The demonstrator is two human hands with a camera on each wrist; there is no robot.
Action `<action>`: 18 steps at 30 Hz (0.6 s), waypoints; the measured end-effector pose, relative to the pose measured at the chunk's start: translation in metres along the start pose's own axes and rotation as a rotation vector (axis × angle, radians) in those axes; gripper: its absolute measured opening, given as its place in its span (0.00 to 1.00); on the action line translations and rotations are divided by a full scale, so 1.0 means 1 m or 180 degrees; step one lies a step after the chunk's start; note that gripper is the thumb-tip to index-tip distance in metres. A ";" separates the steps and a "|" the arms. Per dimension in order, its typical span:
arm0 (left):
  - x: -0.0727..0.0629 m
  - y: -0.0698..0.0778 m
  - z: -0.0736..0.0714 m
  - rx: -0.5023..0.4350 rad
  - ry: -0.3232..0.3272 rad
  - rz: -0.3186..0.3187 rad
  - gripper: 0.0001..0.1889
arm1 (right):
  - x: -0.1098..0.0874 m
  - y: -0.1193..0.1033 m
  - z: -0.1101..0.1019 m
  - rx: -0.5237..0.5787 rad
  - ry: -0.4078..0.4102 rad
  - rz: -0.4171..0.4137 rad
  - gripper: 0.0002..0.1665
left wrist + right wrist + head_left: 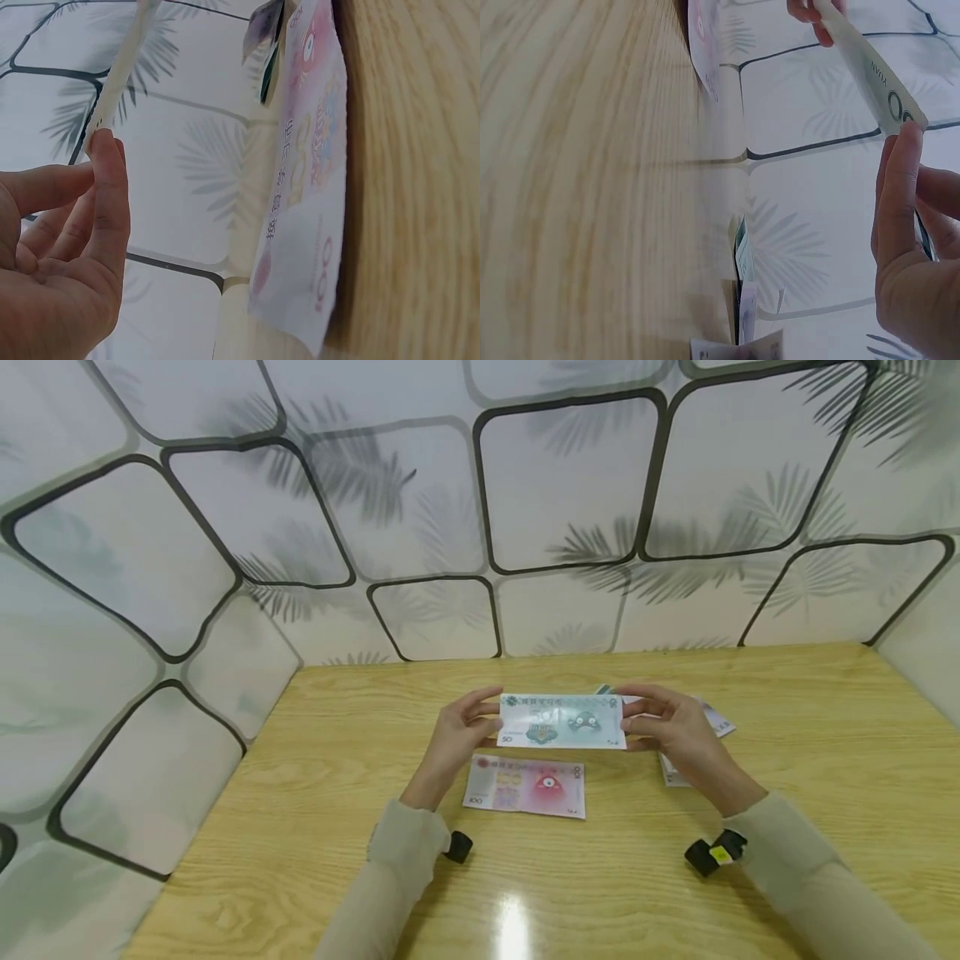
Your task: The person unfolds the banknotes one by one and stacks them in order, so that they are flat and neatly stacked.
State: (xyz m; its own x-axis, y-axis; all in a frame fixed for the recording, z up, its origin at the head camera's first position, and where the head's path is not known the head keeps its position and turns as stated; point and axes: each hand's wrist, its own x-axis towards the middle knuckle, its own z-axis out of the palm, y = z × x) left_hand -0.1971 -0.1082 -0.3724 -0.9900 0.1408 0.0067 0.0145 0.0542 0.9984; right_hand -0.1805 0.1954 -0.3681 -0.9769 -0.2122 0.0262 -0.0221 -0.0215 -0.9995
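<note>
A green play banknote [561, 722] marked 50 is stretched flat between both hands above the table. My left hand [463, 727] pinches its left end between thumb and fingers, as the left wrist view also shows on the hand [75, 247]. At the other end my right hand [671, 727] pinches the note; the right wrist view shows the fingers at its corner beside the printed 50 [894, 105]. Below the raised note, a pink play banknote [527, 787] marked 100 lies face up on the table.
The wooden table [337, 777] meets a patterned wall [420, 485] at the back. Several more notes [716, 718] lie behind and beside my right hand, partly hidden by it. In the right wrist view, a green note [744, 251] sits among them.
</note>
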 end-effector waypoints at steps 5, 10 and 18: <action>-0.003 0.000 -0.004 -0.0018 -0.0007 0.0000 0.25 | -0.002 0.001 0.005 0.0055 -0.0064 -0.0024 0.26; -0.008 0.000 -0.008 -0.0010 -0.0003 -0.0014 0.25 | -0.003 0.000 0.009 -0.0055 -0.0090 -0.0042 0.30; -0.010 0.000 -0.013 0.0000 -0.0043 0.0016 0.25 | -0.004 0.001 0.014 -0.0103 -0.0100 -0.0007 0.31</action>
State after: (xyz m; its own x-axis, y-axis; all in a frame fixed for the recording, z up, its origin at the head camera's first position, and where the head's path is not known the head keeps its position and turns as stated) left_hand -0.1887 -0.1225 -0.3720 -0.9880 0.1543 0.0110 0.0195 0.0534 0.9984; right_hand -0.1733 0.1830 -0.3691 -0.9697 -0.2427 0.0283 -0.0316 0.0094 -0.9995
